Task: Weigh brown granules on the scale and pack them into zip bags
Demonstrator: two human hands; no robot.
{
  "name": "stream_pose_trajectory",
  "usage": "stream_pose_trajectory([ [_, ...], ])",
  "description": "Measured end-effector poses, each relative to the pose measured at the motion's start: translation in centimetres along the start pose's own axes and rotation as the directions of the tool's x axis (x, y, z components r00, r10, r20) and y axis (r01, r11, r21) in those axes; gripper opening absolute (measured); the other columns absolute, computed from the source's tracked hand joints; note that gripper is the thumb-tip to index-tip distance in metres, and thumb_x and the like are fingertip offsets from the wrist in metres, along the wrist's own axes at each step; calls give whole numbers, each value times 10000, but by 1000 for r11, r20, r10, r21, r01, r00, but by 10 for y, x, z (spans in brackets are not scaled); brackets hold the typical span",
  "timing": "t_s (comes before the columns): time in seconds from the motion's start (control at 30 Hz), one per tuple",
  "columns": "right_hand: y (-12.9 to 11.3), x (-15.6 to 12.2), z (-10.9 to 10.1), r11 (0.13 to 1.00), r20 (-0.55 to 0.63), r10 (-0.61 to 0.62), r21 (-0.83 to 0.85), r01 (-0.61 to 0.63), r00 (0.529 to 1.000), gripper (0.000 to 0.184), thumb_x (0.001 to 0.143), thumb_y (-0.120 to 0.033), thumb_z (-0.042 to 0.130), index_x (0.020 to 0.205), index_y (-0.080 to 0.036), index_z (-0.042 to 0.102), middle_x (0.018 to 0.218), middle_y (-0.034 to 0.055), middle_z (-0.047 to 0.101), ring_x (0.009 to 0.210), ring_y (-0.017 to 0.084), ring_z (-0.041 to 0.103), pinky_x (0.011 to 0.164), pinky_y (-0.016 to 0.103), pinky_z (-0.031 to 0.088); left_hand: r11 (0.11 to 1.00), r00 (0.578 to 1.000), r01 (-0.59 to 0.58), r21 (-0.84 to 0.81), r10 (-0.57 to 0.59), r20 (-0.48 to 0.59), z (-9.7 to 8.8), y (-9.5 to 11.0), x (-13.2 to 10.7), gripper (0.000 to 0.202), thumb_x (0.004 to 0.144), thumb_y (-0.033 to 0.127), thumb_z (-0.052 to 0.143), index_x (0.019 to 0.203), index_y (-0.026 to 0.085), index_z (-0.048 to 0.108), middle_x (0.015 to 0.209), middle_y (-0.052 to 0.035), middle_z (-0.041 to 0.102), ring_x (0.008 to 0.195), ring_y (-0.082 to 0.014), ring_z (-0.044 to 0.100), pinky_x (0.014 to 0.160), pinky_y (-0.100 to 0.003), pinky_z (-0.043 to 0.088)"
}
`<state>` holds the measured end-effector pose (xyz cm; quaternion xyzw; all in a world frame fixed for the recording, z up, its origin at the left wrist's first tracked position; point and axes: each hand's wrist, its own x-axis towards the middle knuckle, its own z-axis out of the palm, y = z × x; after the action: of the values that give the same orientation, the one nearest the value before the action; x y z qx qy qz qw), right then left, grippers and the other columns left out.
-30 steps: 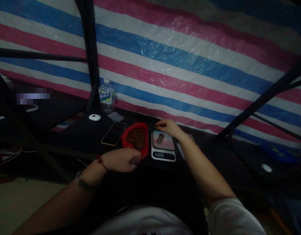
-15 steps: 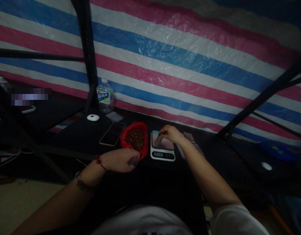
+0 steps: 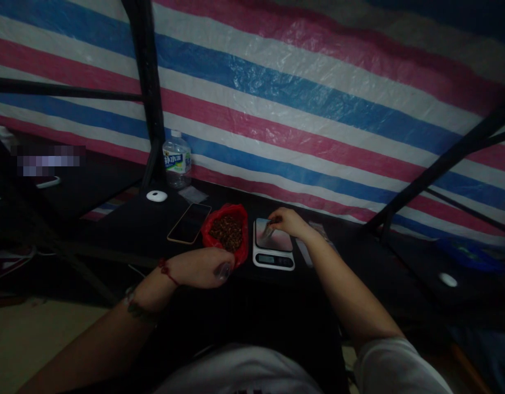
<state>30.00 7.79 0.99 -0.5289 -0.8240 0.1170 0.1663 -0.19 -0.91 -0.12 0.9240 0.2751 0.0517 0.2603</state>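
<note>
A red plastic bag stands open, filled with small brown pieces that look like nuts or seeds. My left hand is closed at its near rim, with a glossy dark spot showing by the thumb. To the right sits a white digital kitchen scale with a shiny plate and a small display, its digits too dim to read. Over that plate, my right hand pinches a small clear bag, which hangs down to the plate. Something brown shows at those fingertips.
A black phone lies left of the red bag. Behind it are a clear plastic bottle, a flat clear packet and a white round object. Clear packets lie beyond my right wrist. Black metal posts frame the table.
The view has shifted very slightly. My right fingers have moved a little at the clear bag above the scale; my left hand stays at the red bag's rim.
</note>
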Motion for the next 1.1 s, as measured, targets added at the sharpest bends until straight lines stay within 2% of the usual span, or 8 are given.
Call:
stream_pose_trajectory([
  [0.23,0,-2,-4,1000,6,-4,6,4,1000,189,726,-144,716,911,-174,738,894,60,717,793,177,662,727,275,497,1000,1000,12,0,-12,6,3,-5,0,99,740,159,509,823,185,559,796,4,604,664,-118,538,577,-218,390],
  [0.4,4,-3,-6,997,19,-80,14,79,997,147,770,-130,662,872,-192,748,871,47,723,815,171,657,759,279,489,1000,1000,0,8,0,-12,3,-6,0,85,738,162,512,810,184,552,783,7,600,657,-117,534,579,-218,387],
  [0.6,9,-1,-13,986,-135,-30,157,51,990,160,786,-154,654,923,-178,735,928,67,715,843,173,662,771,298,504,1000,1000,-10,5,10,-11,2,-5,0,82,739,159,506,805,182,549,776,8,598,650,-115,529,578,-218,382],
  [0.67,-3,1,-12,975,-173,-29,213,66,985,167,788,-154,652,934,-179,730,933,64,712,828,166,663,760,295,507,1000,1000,-15,3,15,-12,2,-4,0,79,746,165,505,808,181,552,775,7,597,651,-116,529,582,-219,383],
  [0.77,-40,9,5,959,-168,-152,212,186,974,149,787,-168,666,920,-180,733,931,57,709,831,158,657,768,283,499,1000,1000,-15,0,15,-17,2,-4,0,78,753,168,498,807,180,554,770,6,595,638,-115,523,573,-223,379],
  [0.87,-84,21,44,928,-51,-339,144,343,939,152,780,-173,686,924,-162,736,957,67,719,917,172,649,845,276,470,1000,1000,16,-13,-16,-2,2,-2,-1,92,747,167,497,809,178,563,761,3,600,627,-117,525,560,-226,374],
  [1.0,-122,33,88,918,165,-396,53,392,903,190,823,-185,631,985,-200,730,982,47,733,911,178,661,813,264,456,999,999,34,-14,-34,-9,0,1,-2,98,743,169,502,810,173,574,756,-5,611,626,-123,527,569,-233,384],
  [1.1,-121,40,78,923,135,-386,61,381,913,195,866,-235,574,972,-202,735,977,41,735,879,161,661,774,243,445,999,999,38,-14,-38,-13,-4,3,-4,91,748,181,516,816,176,577,759,-3,615,621,-122,528,563,-233,381],
])
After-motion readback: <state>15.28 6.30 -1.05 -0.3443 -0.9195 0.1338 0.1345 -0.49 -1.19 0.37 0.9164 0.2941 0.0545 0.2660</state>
